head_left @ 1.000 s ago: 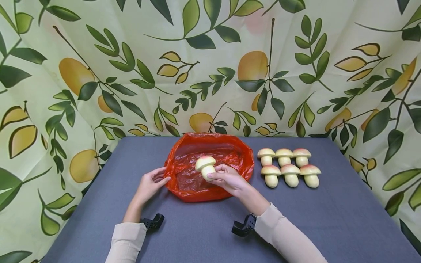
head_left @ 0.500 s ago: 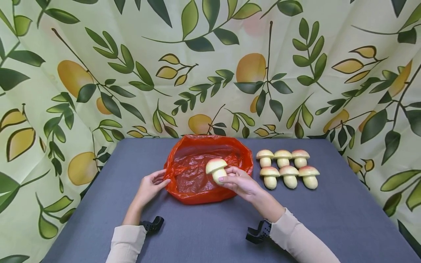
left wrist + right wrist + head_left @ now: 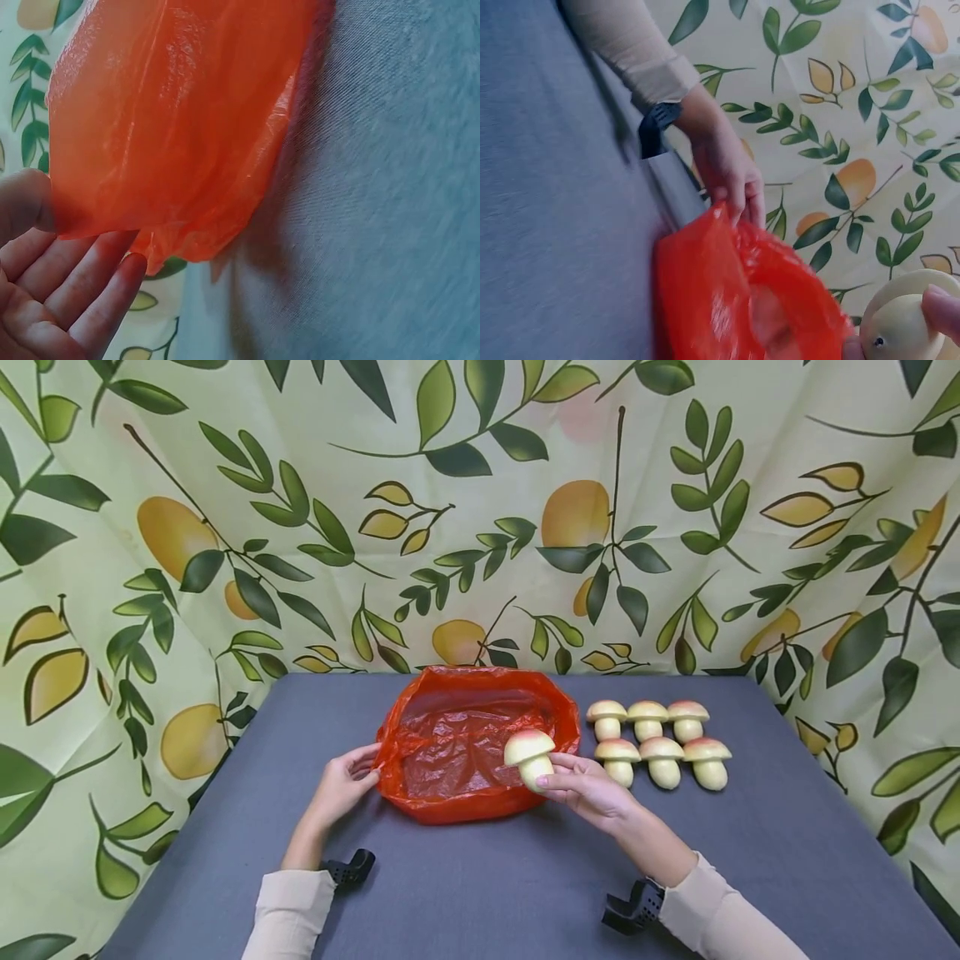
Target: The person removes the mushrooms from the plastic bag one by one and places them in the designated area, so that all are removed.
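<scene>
A red plastic bag (image 3: 465, 810) stands on the table with its mouth spread wide. At its left rim, my left hand (image 3: 343, 789) pinches the film between thumb and fingers; the left wrist view shows the bag's edge (image 3: 172, 150) between them. My right hand (image 3: 592, 789) grips a toy mushroom (image 3: 529, 753) by its pale stem, cap up and slightly tilted, over the bag's right front rim. In the right wrist view the stem end of this mushroom (image 3: 900, 330) faces the camera, held by thumb and fingers.
Several more toy mushrooms (image 3: 663, 760) lie in two rows on the grey-blue table (image 3: 465, 893), right of the bag. A leaf-and-fruit patterned cloth (image 3: 480, 527) hangs behind and along both sides. Black wrist mounts (image 3: 633, 906) sit at the cuffs.
My right hand has drawn the mushroom rightward and toward me, from over the middle of the bag to its right front rim. The left hand stays at the left rim.
</scene>
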The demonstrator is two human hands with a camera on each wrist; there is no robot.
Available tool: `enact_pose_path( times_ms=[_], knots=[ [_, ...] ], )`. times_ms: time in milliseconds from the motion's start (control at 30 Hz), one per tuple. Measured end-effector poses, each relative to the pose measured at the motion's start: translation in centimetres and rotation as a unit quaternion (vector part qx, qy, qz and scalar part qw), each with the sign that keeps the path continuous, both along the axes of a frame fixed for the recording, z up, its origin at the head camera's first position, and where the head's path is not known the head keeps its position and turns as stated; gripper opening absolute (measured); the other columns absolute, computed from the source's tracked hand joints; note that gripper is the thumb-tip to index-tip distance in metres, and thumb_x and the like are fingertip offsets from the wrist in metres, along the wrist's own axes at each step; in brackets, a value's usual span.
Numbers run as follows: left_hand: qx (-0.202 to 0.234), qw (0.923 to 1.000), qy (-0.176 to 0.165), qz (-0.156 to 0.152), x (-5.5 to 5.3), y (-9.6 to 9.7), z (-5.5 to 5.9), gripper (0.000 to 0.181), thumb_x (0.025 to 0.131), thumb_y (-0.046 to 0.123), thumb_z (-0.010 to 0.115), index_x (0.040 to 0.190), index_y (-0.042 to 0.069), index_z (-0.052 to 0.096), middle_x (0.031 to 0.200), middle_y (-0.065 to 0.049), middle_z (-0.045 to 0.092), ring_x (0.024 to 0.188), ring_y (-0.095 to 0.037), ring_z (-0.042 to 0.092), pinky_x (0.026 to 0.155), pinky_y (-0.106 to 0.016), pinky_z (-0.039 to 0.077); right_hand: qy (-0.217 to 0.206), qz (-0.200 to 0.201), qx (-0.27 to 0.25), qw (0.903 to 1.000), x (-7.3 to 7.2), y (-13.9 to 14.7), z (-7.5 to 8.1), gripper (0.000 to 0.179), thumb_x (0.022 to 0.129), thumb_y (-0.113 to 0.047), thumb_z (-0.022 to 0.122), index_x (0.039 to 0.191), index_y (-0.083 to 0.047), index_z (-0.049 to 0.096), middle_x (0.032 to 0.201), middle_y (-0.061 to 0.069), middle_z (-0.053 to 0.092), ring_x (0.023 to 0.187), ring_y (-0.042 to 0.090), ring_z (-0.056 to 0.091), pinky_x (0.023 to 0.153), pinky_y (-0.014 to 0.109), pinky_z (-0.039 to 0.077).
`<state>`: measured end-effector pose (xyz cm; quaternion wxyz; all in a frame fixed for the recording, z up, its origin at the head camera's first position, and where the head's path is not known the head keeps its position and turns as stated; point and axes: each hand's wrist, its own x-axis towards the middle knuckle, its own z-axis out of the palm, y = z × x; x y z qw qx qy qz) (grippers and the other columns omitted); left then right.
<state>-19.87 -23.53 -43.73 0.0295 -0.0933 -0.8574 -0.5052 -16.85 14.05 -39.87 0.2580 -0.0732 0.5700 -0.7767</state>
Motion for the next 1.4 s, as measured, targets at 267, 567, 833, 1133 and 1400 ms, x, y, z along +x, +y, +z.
enact_pose_path(
  times_ms=[267, 567, 833, 1133, 1400],
  knots=[
    [-0.002, 0.9996, -0.016, 0.023, 0.3, -0.7, 0.8, 0.043, 0.091, 0.000, 0.061, 0.132, -0.009, 0.052, 0.125, -0.030, 0.062, 0.105, -0.016, 0.067, 0.089, -0.008, 0.051, 0.005, 0.035, -0.004, 0.9994, 1.1, 3.0, -1.2, 0.035, 0.093, -0.004, 0.058, 0.127, -0.004, 0.049, 0.101, -0.011, 0.068, 0.092, 0.000, 0.064, 0.086, 0.016, 0.056],
    [-0.004, 0.9997, -0.017, 0.016, 0.4, 0.4, 0.8, 0.048, 0.091, 0.009, 0.064, 0.135, -0.007, 0.050, 0.126, -0.029, 0.061, 0.115, -0.039, 0.062, 0.100, -0.043, 0.052, -0.003, 0.025, 0.007, 0.9997, 1.6, 5.4, -2.1, 0.030, 0.094, -0.006, 0.058, 0.124, -0.009, 0.052, 0.105, -0.012, 0.068, 0.096, 0.000, 0.065, 0.089, 0.017, 0.055],
    [-0.041, 0.9987, 0.018, 0.023, 0.1, 0.6, 0.5, 0.044, 0.091, 0.009, 0.065, 0.131, -0.007, 0.054, 0.128, -0.027, 0.058, 0.116, -0.040, 0.060, 0.102, -0.047, 0.050, -0.006, 0.009, 0.036, 0.9993, 2.2, 7.6, -2.6, 0.022, 0.094, -0.007, 0.058, 0.114, -0.015, 0.057, 0.101, -0.013, 0.068, 0.094, -0.002, 0.064, 0.086, 0.016, 0.055],
    [-0.034, 0.9985, 0.025, 0.035, 0.8, 0.3, 0.3, 0.047, 0.092, 0.011, 0.063, 0.134, -0.008, 0.050, 0.127, -0.026, 0.062, 0.113, -0.031, 0.063, 0.100, -0.046, 0.051, -0.011, -0.009, 0.053, 0.9985, 2.8, 9.5, -3.2, 0.021, 0.093, -0.008, 0.059, 0.113, -0.015, 0.058, 0.101, -0.015, 0.068, 0.094, -0.003, 0.063, 0.086, 0.014, 0.054],
    [-0.019, 0.9986, 0.037, 0.032, 1.9, 0.0, 0.0, 0.042, 0.091, 0.007, 0.064, 0.129, -0.009, 0.055, 0.125, -0.029, 0.062, 0.098, 0.015, 0.055, 0.091, -0.011, 0.053, -0.016, -0.013, 0.072, 0.9972, 3.1, 10.2, -3.6, 0.023, 0.092, -0.008, 0.059, 0.115, -0.012, 0.058, 0.100, -0.014, 0.068, 0.094, -0.001, 0.064, 0.085, 0.015, 0.055]
  ],
)
